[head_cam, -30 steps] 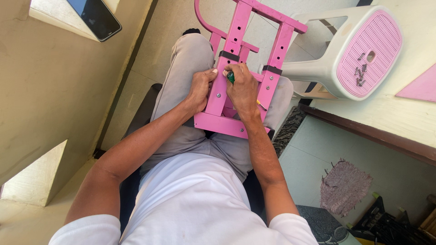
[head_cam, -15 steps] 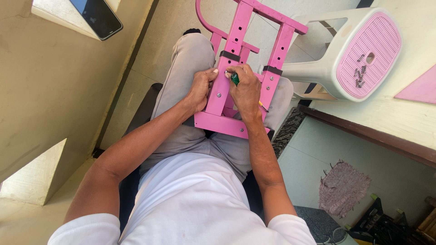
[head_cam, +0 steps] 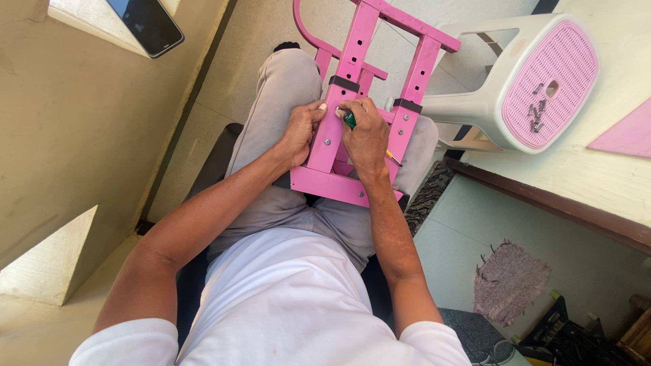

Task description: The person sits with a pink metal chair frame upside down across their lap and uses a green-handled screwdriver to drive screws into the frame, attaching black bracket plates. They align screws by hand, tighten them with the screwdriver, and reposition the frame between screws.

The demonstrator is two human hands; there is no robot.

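A pink metal frame (head_cam: 352, 74) with rows of holes and black bands rests across my lap. My left hand (head_cam: 300, 130) grips its left upright near a screw. My right hand (head_cam: 366, 135) is closed around a green-handled screwdriver (head_cam: 349, 120), whose tip points at the frame between my two hands. A thin yellow piece sticks out beside my right wrist. My grey trousers and white shirt fill the lower middle of the head view.
A white plastic stool (head_cam: 515, 88) with a pink perforated seat lies tipped at the right, with several small screws (head_cam: 536, 115) on the seat. A dark phone (head_cam: 148, 24) lies on a ledge at top left. A pink panel (head_cam: 627, 135) and a purple rag (head_cam: 510, 281) are at the right.
Both hands have stayed on the frame with only slight shifts; the screwdriver remains between them. The view has hardly moved.
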